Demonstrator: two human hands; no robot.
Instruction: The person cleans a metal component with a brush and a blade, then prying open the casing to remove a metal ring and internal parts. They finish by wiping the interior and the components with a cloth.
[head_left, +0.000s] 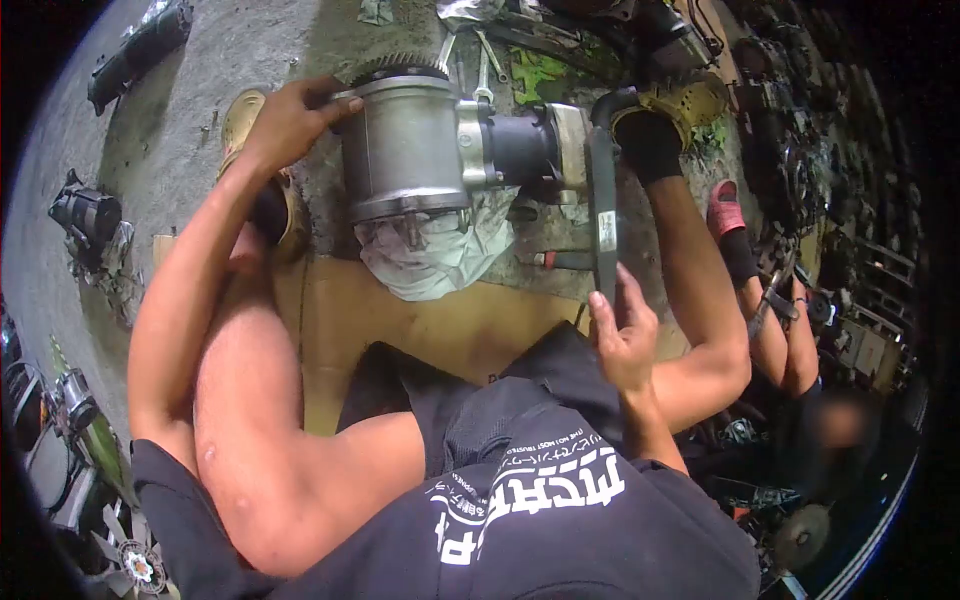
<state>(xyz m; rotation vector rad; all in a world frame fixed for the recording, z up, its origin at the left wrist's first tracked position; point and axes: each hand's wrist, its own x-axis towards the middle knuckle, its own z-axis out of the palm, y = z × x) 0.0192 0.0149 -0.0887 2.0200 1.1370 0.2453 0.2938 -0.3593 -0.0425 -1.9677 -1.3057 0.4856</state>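
Note:
A silvery cylindrical metal housing [405, 145] with a toothed gear [400, 66] on its top stands between my feet, over crumpled whitish plastic [440, 255]. My left hand [295, 122] grips the housing's upper left edge, thumb on the near side. From the housing's right side extends a dark cylindrical section [520, 145] with a pale metal flange [568, 150]. Beside that flange a long black bar [604, 210] with a small white label runs toward me, its far end bent. My right hand [628, 335] has its thumb and fingers around the bar's near end.
Wrenches [484, 70] lie behind the housing. A tool with a red and black handle [562, 260] is on the floor by the bar. Cardboard [400, 315] lies beneath me. Dark machine parts [85, 210] are at left. Another person's legs [770, 320] show at right, among more parts.

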